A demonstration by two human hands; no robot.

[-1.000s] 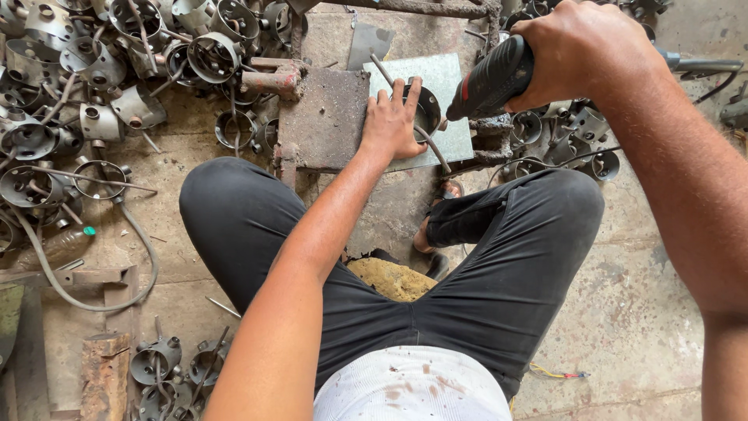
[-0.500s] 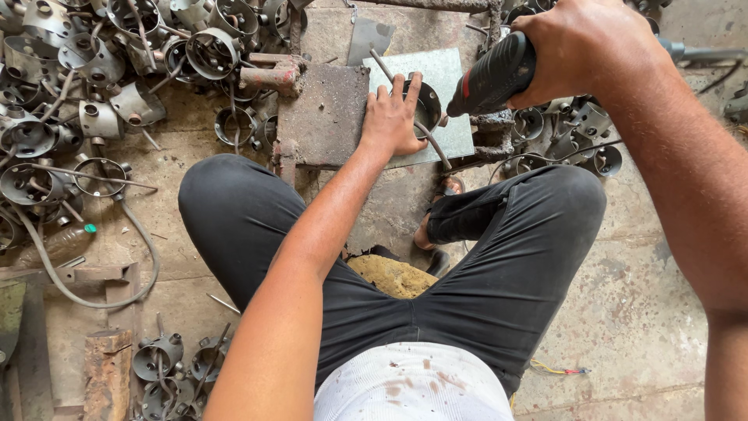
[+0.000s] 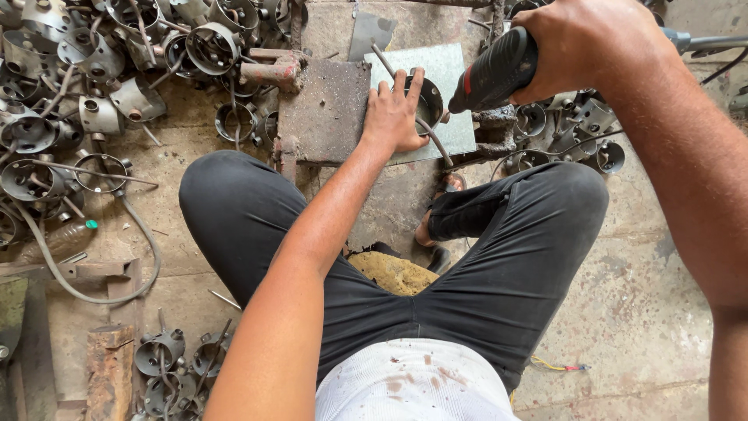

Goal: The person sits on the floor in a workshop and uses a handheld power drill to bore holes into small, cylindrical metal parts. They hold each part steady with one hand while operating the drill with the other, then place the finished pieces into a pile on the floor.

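Head view, seated worker over a concrete floor. Left hand (image 3: 393, 117) laid flat, fingers spread, pressing on a round metal cup-shaped part (image 3: 425, 100); fingertips over its near rim, no closed grasp. Part resting on a pale grey metal sheet (image 3: 448, 70), with a thin bent rod (image 3: 421, 125) passing beneath the fingers and running out toward the knee. Directly left of this hand, touching the sheet's edge: a dark rusted steel plate (image 3: 327, 109). Right hand (image 3: 588, 43) wrapped fully round the body of a black handheld power tool (image 3: 495, 74), held firmly; nose of the tool angled down toward the cup part, just to the right of the left fingertips, contact not discernible. Grey cord (image 3: 713, 43) leading off to the right behind the wrist. Beyond and to the right of the tool: several similar round metal parts (image 3: 561, 132) on the floor. Far to the left of the left hand: a dense heap of the same round metal housings (image 3: 93, 78), a looped hose (image 3: 117, 257), and a small plastic bottle (image 3: 58, 240). Below both hands: knees in dark trousers (image 3: 483, 265), a sandalled foot (image 3: 440, 218) between them.
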